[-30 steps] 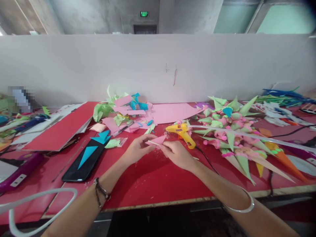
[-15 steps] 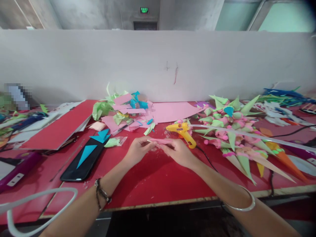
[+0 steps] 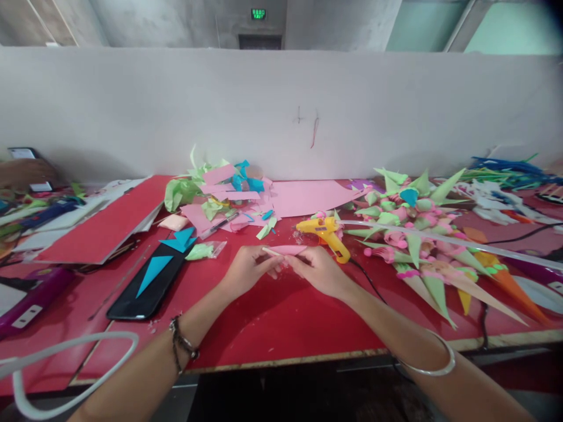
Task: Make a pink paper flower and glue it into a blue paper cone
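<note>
Pinching a pink paper piece (image 3: 288, 249) between the fingertips of our left hand (image 3: 248, 271) and right hand (image 3: 320, 272), we hold it over the red table (image 3: 285, 328), a pale stick (image 3: 270, 251) showing at its left end. Near our left hand lies a clear plastic packet (image 3: 219, 249) with a light-green clump (image 3: 199, 252); we cannot tell whether it sits fully inside. Beyond our right hand, a yellow glue gun (image 3: 323, 230) has a long clear glue stick (image 3: 519, 257) extending from its back.
</note>
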The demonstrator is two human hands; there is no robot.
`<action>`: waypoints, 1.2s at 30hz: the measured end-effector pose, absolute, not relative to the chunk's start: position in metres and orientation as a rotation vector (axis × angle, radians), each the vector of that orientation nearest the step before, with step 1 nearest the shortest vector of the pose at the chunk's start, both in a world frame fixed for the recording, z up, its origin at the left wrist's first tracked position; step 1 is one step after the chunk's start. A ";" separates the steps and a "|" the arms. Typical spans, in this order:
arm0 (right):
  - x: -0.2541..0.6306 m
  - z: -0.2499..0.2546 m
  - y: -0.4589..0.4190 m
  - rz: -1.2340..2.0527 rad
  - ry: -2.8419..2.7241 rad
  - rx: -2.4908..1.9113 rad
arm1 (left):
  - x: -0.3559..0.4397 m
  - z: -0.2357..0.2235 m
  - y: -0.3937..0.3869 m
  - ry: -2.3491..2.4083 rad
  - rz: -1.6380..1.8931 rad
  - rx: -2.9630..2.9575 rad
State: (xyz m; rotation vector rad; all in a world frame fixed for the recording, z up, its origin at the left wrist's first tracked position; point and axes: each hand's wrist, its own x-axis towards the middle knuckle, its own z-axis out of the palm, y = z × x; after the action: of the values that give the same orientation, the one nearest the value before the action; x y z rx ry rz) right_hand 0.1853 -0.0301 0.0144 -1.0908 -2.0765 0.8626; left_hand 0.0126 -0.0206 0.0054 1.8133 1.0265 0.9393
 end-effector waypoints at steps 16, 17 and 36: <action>0.186 0.015 -0.031 0.946 -2.080 -1.032 | 0.014 0.008 -0.023 0.961 0.885 1.923; 0.186 0.016 -0.031 0.958 -2.085 -1.008 | 0.013 0.008 -0.023 0.974 0.889 1.957; 0.186 0.011 -0.031 0.418 -2.299 -1.108 | 0.015 0.010 -0.023 1.156 0.807 1.957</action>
State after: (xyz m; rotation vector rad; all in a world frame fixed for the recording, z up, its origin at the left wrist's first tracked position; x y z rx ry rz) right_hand 0.1861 -0.0311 0.0113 -1.1076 -2.2990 0.4179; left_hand 0.0150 -0.0227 0.0100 1.9569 1.1555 0.8069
